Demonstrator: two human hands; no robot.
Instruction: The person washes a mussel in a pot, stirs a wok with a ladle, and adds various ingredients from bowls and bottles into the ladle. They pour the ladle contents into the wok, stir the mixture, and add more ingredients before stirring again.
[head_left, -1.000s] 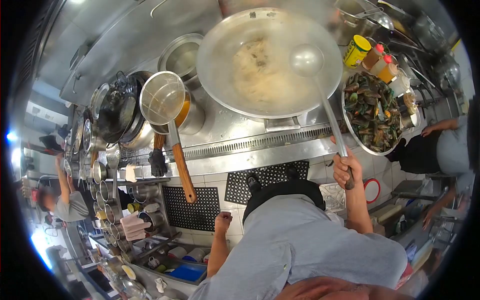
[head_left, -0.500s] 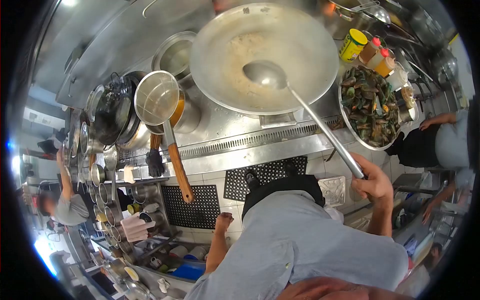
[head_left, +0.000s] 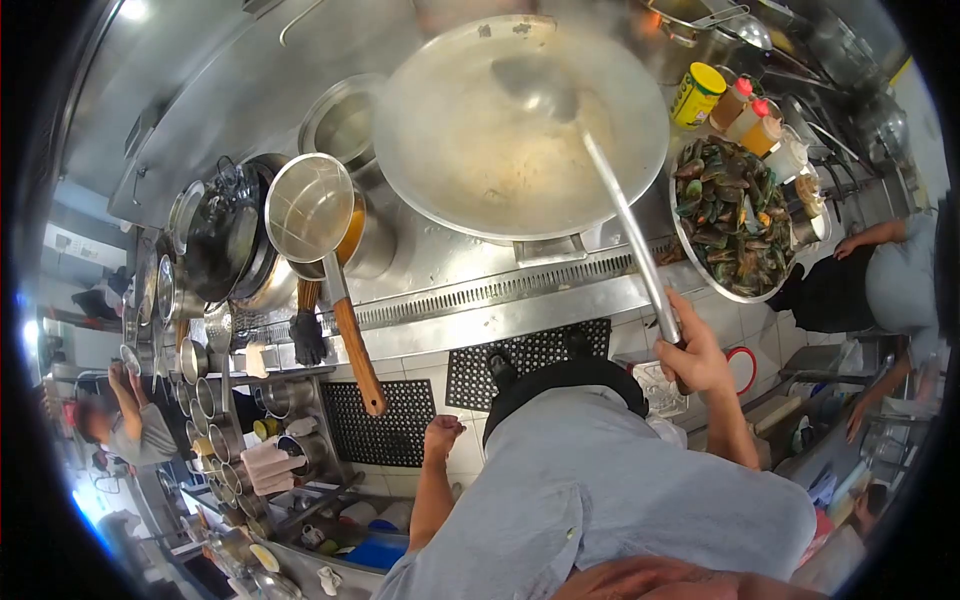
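Observation:
My right hand [head_left: 697, 350] is closed around the far end of a long-handled metal ladle [head_left: 638, 235]. The ladle's bowl is in a big wok [head_left: 430, 190], toward its far side and blurred by steam. Pale, cloudy liquid with bits in it [head_left: 520, 160] covers the wok's bottom. Down at my side, my left hand [head_left: 442, 438] hangs with its fingers curled in and nothing visible in them. To the right of the wok stands a large metal tray [head_left: 690, 252] heaped with green mussels [head_left: 735, 215].
A wooden-handled strainer [head_left: 310, 207] rests over a metal pot [head_left: 378, 235] on the left. Stacked dark pans [head_left: 220, 230] stand beyond it. A yellow tin [head_left: 697, 95] and squeeze bottles [head_left: 735, 103] line the right. Other people are at both sides; rubber mats [head_left: 380, 422] cover the floor.
The ladle's bowl has moved from the near middle of the wok toward its far side. My right hand has shifted left with the handle. My left hand has hardly moved.

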